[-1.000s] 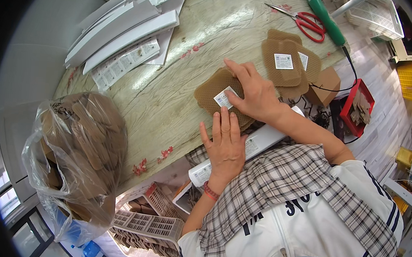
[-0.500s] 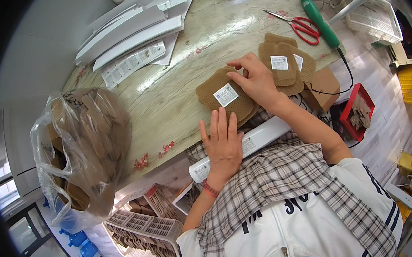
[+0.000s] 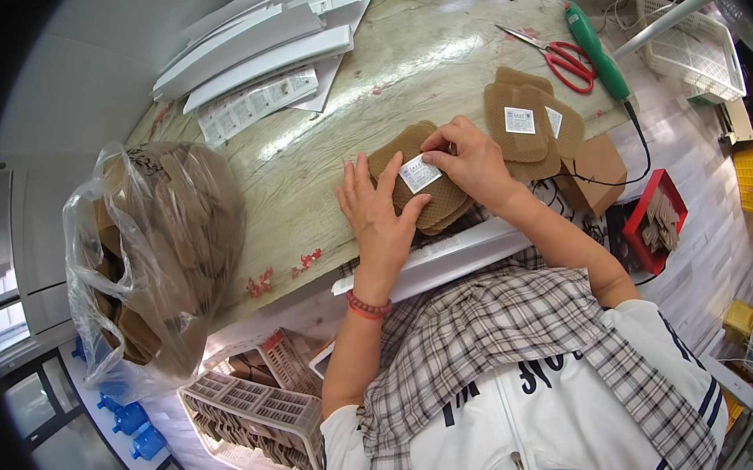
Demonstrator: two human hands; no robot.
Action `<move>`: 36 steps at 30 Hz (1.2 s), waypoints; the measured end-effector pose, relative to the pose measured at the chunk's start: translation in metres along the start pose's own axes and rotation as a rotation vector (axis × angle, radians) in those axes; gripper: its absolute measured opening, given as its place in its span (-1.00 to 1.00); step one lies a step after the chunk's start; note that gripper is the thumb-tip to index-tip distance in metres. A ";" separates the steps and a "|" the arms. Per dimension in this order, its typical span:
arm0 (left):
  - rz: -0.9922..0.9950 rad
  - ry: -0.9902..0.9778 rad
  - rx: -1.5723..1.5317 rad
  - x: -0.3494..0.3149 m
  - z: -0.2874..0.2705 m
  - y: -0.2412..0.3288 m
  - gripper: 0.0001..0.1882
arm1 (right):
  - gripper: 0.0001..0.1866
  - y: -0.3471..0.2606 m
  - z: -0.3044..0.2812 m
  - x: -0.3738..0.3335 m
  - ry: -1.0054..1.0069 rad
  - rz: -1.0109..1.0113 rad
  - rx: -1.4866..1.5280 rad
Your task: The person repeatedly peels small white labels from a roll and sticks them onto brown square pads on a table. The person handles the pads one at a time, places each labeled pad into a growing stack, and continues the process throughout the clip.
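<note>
Spread left hand [image 3: 378, 222] on brown pads [image 3: 447, 198]. Pinched white label [image 3: 419, 176] with right hand [image 3: 479, 165]. Saw brown pieces [image 3: 175, 235] inside clear bag [image 3: 81, 232], red box [image 3: 644, 210].

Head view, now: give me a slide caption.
Left hand spread over the edge of stacked brown pads, right hand at a corner of the white label, green corded tool beyond.

Pad stack [image 3: 441, 198] near front edge of table [image 3: 300, 188], left hand [image 3: 379, 222] along its left side, right hand [image 3: 475, 165] on its right. Paper strip [image 3: 451, 258] between stack and person [image 3: 504, 416]. Second pad pile [image 3: 514, 147] right of stack, scissors [image 3: 547, 47] and corded tool [image 3: 597, 53] behind that. Loose papers [image 3: 253, 56] back left. Plastic bag [image 3: 168, 262] by left end, basket [image 3: 259, 404] lower down, right of bag. Box [image 3: 601, 170] just right of second pile, tray [image 3: 644, 207] past box.
</note>
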State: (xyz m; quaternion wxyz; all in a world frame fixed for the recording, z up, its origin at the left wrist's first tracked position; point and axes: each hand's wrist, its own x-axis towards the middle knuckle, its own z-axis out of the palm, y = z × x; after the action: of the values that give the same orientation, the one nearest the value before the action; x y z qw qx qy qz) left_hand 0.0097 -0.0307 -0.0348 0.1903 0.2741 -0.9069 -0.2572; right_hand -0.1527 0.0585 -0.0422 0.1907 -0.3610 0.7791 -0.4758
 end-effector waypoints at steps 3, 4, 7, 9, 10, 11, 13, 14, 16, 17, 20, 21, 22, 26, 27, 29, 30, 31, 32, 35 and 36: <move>-0.021 0.001 -0.025 0.000 0.004 -0.003 -0.32 | -0.87 0.003 0.000 0.004 -0.048 0.018 -0.004; -0.019 0.007 -0.021 0.000 0.005 -0.003 -0.31 | -0.88 0.003 -0.001 0.003 -0.037 -0.018 -0.013; -0.023 -0.001 -0.003 0.002 0.006 -0.002 -0.29 | -0.91 0.004 -0.001 -0.003 0.017 -0.168 -0.045; -0.024 -0.003 0.001 0.002 0.006 -0.002 -0.29 | -0.90 0.006 -0.001 -0.010 0.083 -0.305 -0.081; -0.023 -0.001 0.001 0.002 0.006 -0.002 -0.28 | -0.89 0.007 -0.002 -0.013 0.089 -0.335 -0.056; -0.020 0.000 0.000 0.003 0.006 -0.003 -0.28 | -0.88 0.004 -0.004 -0.015 0.096 -0.365 -0.032; -0.026 -0.006 0.003 0.002 0.006 -0.003 -0.27 | -0.85 -0.004 -0.012 -0.022 0.103 -0.472 -0.037; -0.028 -0.006 0.002 0.003 0.006 -0.003 -0.27 | -0.84 -0.007 -0.015 -0.026 0.077 -0.501 0.022; 0.003 0.008 0.010 0.003 0.006 -0.005 -0.26 | -0.84 -0.013 -0.020 -0.031 0.019 -0.559 0.142; 0.004 0.002 0.012 0.002 0.007 -0.004 -0.26 | -0.89 -0.018 -0.024 -0.032 0.082 -0.544 0.184; 0.014 0.067 -0.036 0.000 0.002 0.001 -0.36 | -0.94 -0.014 -0.022 -0.019 0.045 -0.008 0.528; 0.021 0.104 -0.059 -0.001 0.000 0.001 -0.40 | -0.94 -0.018 -0.023 -0.010 0.000 0.098 0.644; 0.028 0.143 -0.081 -0.003 -0.002 0.001 -0.43 | -0.93 -0.015 -0.021 -0.006 -0.026 0.102 0.599; 0.159 0.198 -0.017 -0.019 -0.009 0.009 -0.73 | -0.88 0.001 -0.013 0.002 -0.100 0.077 0.422; 0.191 0.212 -0.003 -0.020 -0.011 0.016 -0.79 | -0.88 0.001 -0.012 0.003 -0.090 0.042 0.353; 0.219 0.176 0.006 -0.029 -0.002 0.016 -0.77 | -0.86 -0.001 -0.009 0.004 -0.064 -0.020 0.225; 0.234 0.160 0.010 -0.033 0.002 0.016 -0.77 | -0.86 -0.001 -0.007 0.002 -0.051 -0.033 0.209; 0.237 0.156 0.020 -0.036 0.006 0.017 -0.75 | -0.87 0.000 -0.005 -0.001 -0.037 -0.046 0.193; 0.241 0.152 0.036 -0.037 0.007 0.019 -0.74 | -0.87 -0.001 -0.003 -0.003 -0.023 -0.060 0.175; 0.255 0.146 0.064 -0.039 0.007 0.023 -0.72 | -0.88 -0.003 -0.002 -0.009 0.006 -0.089 0.136; 0.251 0.147 0.060 -0.040 0.007 0.023 -0.71 | -0.88 -0.002 -0.002 -0.009 0.015 -0.098 0.126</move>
State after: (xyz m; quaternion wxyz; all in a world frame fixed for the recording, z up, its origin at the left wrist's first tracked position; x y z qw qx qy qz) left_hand 0.0279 0.0123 -0.0355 0.2786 0.1823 -0.9249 -0.1835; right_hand -0.1468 0.0659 -0.0399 0.1836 -0.3824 0.7304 -0.5353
